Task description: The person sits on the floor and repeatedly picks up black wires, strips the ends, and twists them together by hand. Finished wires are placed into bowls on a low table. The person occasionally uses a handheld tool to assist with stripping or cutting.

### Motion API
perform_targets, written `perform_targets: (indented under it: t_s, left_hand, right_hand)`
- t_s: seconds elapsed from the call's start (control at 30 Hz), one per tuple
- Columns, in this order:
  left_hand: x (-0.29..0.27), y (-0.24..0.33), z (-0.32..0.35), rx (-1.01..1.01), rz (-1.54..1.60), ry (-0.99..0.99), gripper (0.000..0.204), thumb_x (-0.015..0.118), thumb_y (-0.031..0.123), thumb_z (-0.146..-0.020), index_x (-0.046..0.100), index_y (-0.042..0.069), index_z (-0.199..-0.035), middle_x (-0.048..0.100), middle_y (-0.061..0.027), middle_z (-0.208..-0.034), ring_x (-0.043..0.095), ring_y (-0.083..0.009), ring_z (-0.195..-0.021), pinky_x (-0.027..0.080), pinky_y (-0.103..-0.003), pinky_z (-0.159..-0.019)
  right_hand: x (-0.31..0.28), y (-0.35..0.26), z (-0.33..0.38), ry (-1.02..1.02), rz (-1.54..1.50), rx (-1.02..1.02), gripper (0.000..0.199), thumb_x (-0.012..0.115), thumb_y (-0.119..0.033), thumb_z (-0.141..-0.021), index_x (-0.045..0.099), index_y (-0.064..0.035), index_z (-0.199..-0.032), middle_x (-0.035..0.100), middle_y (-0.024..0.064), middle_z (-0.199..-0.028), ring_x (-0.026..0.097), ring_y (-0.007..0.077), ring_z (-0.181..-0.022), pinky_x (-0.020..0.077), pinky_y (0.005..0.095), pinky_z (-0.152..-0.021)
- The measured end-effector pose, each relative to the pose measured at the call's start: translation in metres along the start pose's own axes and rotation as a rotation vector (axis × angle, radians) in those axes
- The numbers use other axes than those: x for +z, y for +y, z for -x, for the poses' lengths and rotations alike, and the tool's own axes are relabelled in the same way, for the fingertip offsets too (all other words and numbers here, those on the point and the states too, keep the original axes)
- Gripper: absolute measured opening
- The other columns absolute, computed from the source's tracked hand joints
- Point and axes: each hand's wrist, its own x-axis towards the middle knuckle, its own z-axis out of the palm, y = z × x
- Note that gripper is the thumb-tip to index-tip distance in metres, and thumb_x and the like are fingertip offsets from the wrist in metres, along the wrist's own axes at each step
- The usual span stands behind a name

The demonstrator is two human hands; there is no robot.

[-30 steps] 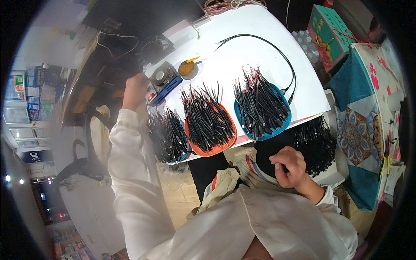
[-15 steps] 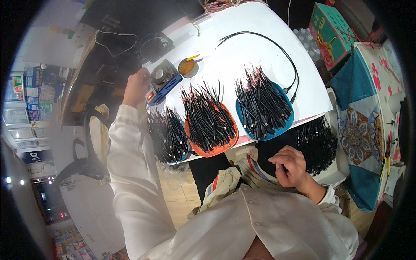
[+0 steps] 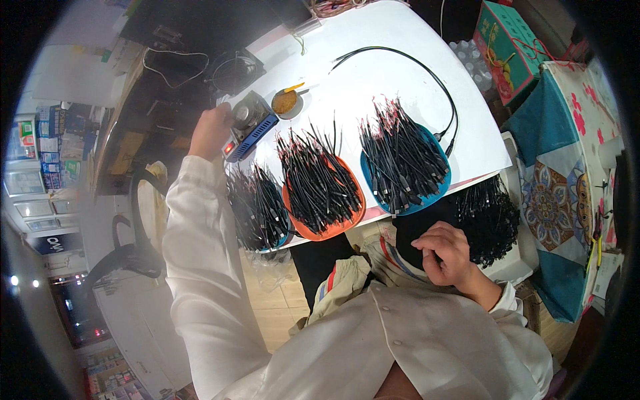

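My left hand (image 3: pixel 212 130) is closed at the left side of a small blue and grey solder pot (image 3: pixel 251 123), which has a lit red switch on its near end. Anything inside those fingers is hidden. Just right of the pot stands a small round tin of amber paste (image 3: pixel 285 103) with a yellow stick across it. My right hand (image 3: pixel 445 253) hovers over my lap near the table's front edge, its fingers curled with nothing seen in them. Black cables with bare reddish wire ends fill an orange tray (image 3: pixel 325 235), a blue tray (image 3: pixel 437 195) and another tray at the left.
On the white table (image 3: pixel 387 23), a looped black cable (image 3: pixel 437 80) lies at the back right. More black cables (image 3: pixel 490 220) hang at the right below the tabletop. A green fruit box (image 3: pixel 510 50) and a patterned cloth (image 3: pixel 557 193) are farther right.
The view shifts very slightly. Both hands keep nearly the same places, the left beside the solder pot and the right over my lap.
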Motion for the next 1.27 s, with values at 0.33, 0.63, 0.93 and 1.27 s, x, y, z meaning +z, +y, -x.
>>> perform_targets:
  t_s: [0.33,0.63,0.93,1.27]
  left_hand:
    - [-0.023,0.032,0.015,-0.167,0.179,0.070,0.014,0.068,0.000,-0.081,0.057,-0.003,-0.088,0.066,-0.0186,-0.075,0.068,-0.0280,-0.071,0.051,-0.035,-0.066]
    - [-0.121,0.199,0.141,-0.080,1.224,0.315,0.009,0.065,0.005,-0.091,0.061,0.004,-0.098,0.061,-0.0005,-0.078,0.056,-0.0062,-0.068,0.036,-0.019,-0.057]
    - [-0.122,0.412,0.211,0.065,1.766,0.099,0.024,0.057,0.008,-0.099,0.047,-0.001,-0.119,0.053,-0.0053,-0.075,0.032,-0.0051,-0.053,0.025,-0.019,-0.049]
    - [-0.161,0.384,0.171,0.496,1.033,0.129,0.075,0.072,0.032,-0.088,0.037,0.003,-0.147,0.050,-0.0215,-0.143,0.056,-0.0319,-0.125,0.050,-0.036,-0.101]
  right_hand:
    - [-0.006,-0.015,0.007,0.032,0.038,-0.051,0.028,0.059,0.007,-0.066,0.063,0.0018,-0.093,0.065,0.0131,-0.077,0.060,0.0286,-0.061,0.0504,0.0371,-0.057]
    - [-0.016,-0.077,-0.004,-0.054,-0.035,0.103,0.038,0.059,0.000,-0.084,0.058,0.0016,-0.122,0.065,0.0169,-0.107,0.063,0.0285,-0.088,0.0519,0.0358,-0.075]
    - [-0.006,-0.160,0.008,0.085,-0.167,-0.028,0.057,0.058,-0.030,-0.098,0.037,0.0041,-0.139,0.056,0.0270,-0.126,0.060,0.0408,-0.111,0.0474,0.0446,-0.093]
    - [-0.191,-0.134,0.103,0.632,-0.103,0.351,0.025,0.042,-0.030,-0.108,0.048,-0.0065,-0.101,0.048,-0.0012,-0.074,0.040,0.0058,-0.066,0.0327,0.0213,-0.057]
